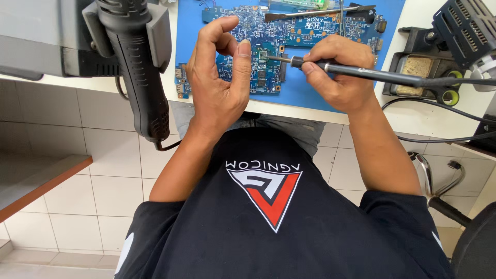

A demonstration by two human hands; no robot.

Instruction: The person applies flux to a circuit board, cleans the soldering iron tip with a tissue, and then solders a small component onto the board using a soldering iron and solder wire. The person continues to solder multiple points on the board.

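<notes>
Soldering on a blue circuit board (263, 72) lying flat on a blue mat (310, 95) at the near edge of the white surface (413, 116).

The right hand (338, 77) is gripping a soldering iron (356, 72) like a pen, fingers (310, 66) closed around its dark grip, tip touching the board; it is judged light and stiff, best held well behind the hot tip. The left hand (219, 77) is hovering over the board, thumb and forefinger curled, holding nothing visible. The thin board looks rigid yet fragile, best handled by its edges.

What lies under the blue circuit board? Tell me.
A blue mat lies under the circuit board, on the white table. The left hand covers part of the board.
</notes>
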